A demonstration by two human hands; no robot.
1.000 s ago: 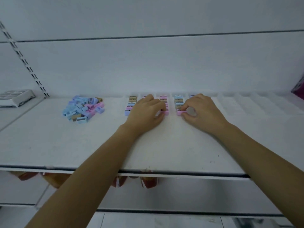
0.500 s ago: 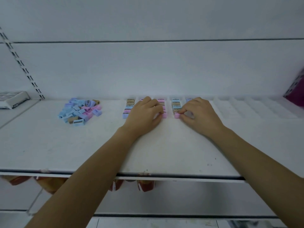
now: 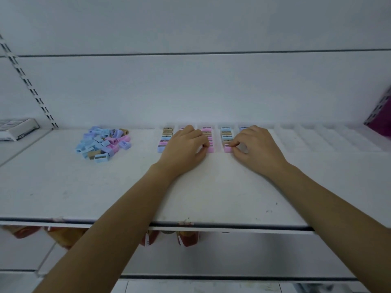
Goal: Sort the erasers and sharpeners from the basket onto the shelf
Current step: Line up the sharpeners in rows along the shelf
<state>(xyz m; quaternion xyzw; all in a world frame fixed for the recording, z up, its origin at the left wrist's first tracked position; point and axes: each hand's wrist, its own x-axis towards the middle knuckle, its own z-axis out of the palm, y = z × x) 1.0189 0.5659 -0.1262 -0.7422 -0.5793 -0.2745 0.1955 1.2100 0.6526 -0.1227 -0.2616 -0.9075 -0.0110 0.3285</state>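
Observation:
A loose pile of blue, pink and tan sharpeners (image 3: pixel 103 143) lies at the back left of the white shelf (image 3: pixel 105 191). Right of it, sharpeners stand in several straight columns (image 3: pixel 167 138) running back to the wall. My left hand (image 3: pixel 186 148) rests on the shelf with curled fingers pinching the pink sharpener (image 3: pixel 211 149) at the front of one column. My right hand (image 3: pixel 259 149) pinches the front pink sharpener (image 3: pixel 227 148) of the neighbouring column between thumb and forefinger. A pale object shows under its curled fingers; what it is I cannot tell.
Pale white rows (image 3: pixel 330 138) stretch along the shelf to the right of my hands. A magenta basket (image 3: pixel 380 117) shows at the right edge, a white box (image 3: pixel 17 129) at the far left beside a slotted upright (image 3: pixel 27 81). Packets hang under the shelf's front edge (image 3: pixel 232 226).
Both hands stay at the front ends of the columns, with only small finger movements. The view has shifted slightly.

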